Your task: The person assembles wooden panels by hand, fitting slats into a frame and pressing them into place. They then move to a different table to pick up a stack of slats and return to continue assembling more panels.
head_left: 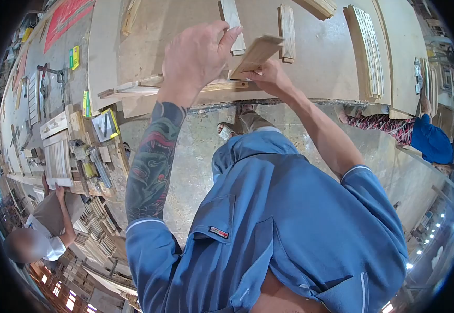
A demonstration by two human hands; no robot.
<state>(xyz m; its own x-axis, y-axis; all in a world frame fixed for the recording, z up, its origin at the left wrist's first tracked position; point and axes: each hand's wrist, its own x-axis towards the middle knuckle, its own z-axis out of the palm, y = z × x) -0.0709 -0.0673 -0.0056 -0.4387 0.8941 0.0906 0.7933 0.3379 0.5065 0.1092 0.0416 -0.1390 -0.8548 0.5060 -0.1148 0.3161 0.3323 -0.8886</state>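
My right hand (273, 79) grips a short flat wooden board (257, 55) by its lower end, and the board tilts up over the front of the workbench (321, 57). To its left my left hand (198, 55) is raised above the bench, with fingers curled and thumb drawn close to the forefinger; whatever they hold, if anything, is hidden. Just past those fingertips lies a pale wood strip (231, 15). A second wood strip (287, 34) rests behind the board. Below my hands, a long wooden rail (222, 86) runs along the bench's front edge.
A stack of slotted wood pieces (367, 49) stands at the right. On the left bench are a clamp (52, 73) and a yellow-green box (74, 57). One person (49, 229) works at lower left; another in blue (431, 138) is at the right.
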